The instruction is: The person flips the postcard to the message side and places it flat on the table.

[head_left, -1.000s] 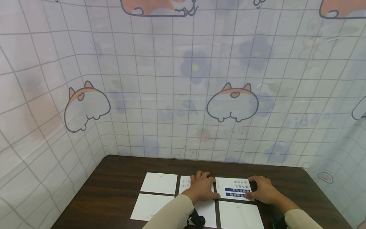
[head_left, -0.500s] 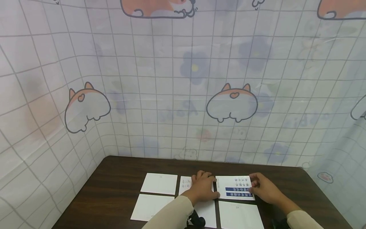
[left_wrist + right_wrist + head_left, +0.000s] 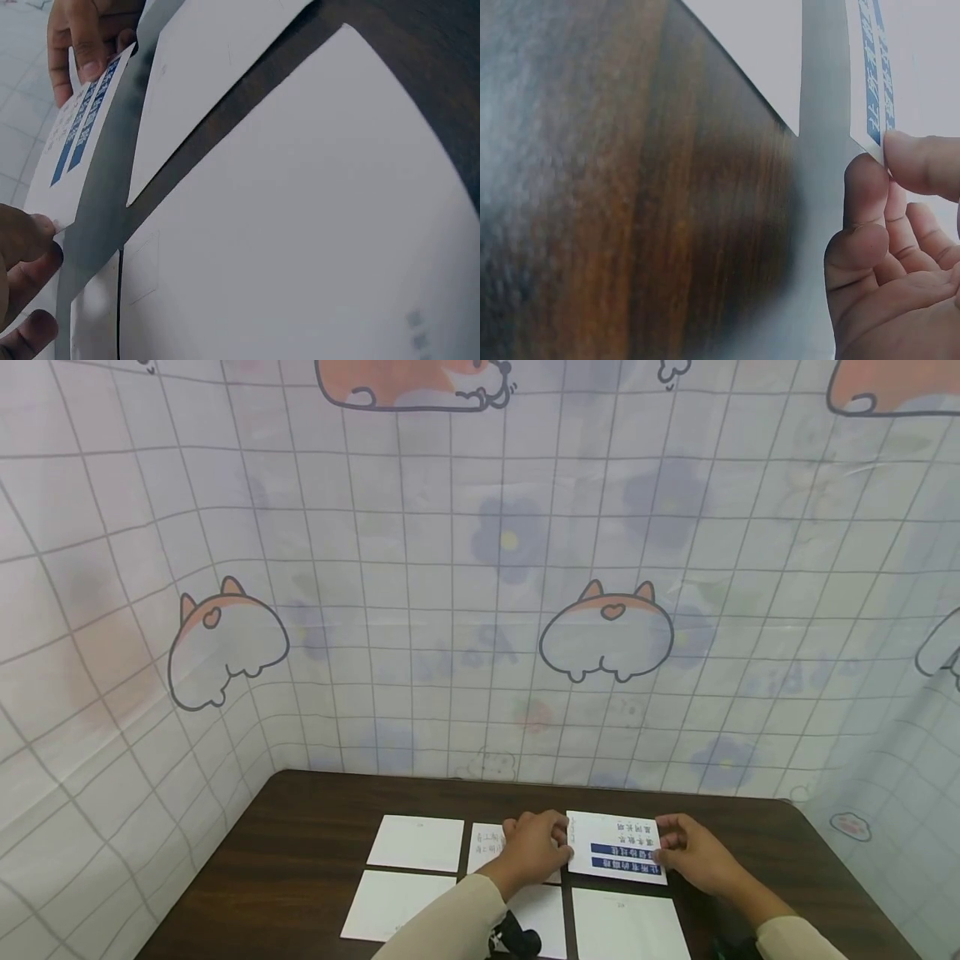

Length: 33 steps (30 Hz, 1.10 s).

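A white postcard-like card with dark characters and two blue bars is held up between my hands, tilted, just above the table in the head view. At its left edge, my left hand pinches it; the left wrist view shows the thumb at a corner of the card. Thumb and fingers of my right hand grip the opposite edge. In the right wrist view that right hand has the thumb on the printed face of the card and a finger behind it.
Several other white cards lie in two rows on the dark wooden table, including a blank one at the far left and another at the near right. My left forearm covers part of the near row. A patterned curtain hangs behind the table.
The printed card has come up off the table and tilted, with both hands at its side edges. My left fingers have drawn in to its left edge. The other cards stay put.
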Motion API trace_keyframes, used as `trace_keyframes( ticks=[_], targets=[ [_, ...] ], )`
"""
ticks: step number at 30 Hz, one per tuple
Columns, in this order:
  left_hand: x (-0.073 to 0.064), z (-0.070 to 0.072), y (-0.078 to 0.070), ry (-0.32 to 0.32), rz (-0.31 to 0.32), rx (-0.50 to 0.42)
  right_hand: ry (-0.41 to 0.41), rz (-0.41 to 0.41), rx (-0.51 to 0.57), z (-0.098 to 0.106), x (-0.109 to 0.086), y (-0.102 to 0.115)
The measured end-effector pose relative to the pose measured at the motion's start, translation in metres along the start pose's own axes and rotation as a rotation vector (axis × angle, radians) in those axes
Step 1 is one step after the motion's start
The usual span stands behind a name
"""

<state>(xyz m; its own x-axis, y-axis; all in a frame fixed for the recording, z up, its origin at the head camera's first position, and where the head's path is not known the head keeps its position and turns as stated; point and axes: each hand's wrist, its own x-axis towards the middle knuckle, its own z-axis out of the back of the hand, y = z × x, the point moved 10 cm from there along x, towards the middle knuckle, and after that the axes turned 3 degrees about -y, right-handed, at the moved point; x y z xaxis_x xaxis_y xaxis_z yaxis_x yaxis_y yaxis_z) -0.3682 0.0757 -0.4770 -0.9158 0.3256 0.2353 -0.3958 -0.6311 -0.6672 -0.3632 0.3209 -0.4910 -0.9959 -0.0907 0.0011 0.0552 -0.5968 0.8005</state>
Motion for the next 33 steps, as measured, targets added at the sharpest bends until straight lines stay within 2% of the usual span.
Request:
trace_keyframes(
  ticks=[7, 12, 15, 22, 33],
  targets=[
    [0.001, 0.004, 0.007, -0.051, 0.055, -0.191, -0.006, -0.055, 0.038, 0.002, 0.001, -0.008],
    [0.000, 0.006, 0.008, -0.053, 0.081, -0.255, -0.005, -0.061, 0.033, 0.007, 0.000, -0.008],
    [-0.001, 0.007, 0.007, -0.047, 0.084, -0.257, 0.011, -0.049, 0.044, 0.008, -0.002, -0.007],
    [0.000, 0.010, 0.004, -0.062, 0.046, -0.208, 0.026, -0.058, 0.089, 0.010, -0.003, -0.009],
    [0.000, 0.010, 0.001, -0.067, 0.002, -0.187, 0.060, -0.035, 0.123, 0.008, -0.007, -0.006]
  ],
)
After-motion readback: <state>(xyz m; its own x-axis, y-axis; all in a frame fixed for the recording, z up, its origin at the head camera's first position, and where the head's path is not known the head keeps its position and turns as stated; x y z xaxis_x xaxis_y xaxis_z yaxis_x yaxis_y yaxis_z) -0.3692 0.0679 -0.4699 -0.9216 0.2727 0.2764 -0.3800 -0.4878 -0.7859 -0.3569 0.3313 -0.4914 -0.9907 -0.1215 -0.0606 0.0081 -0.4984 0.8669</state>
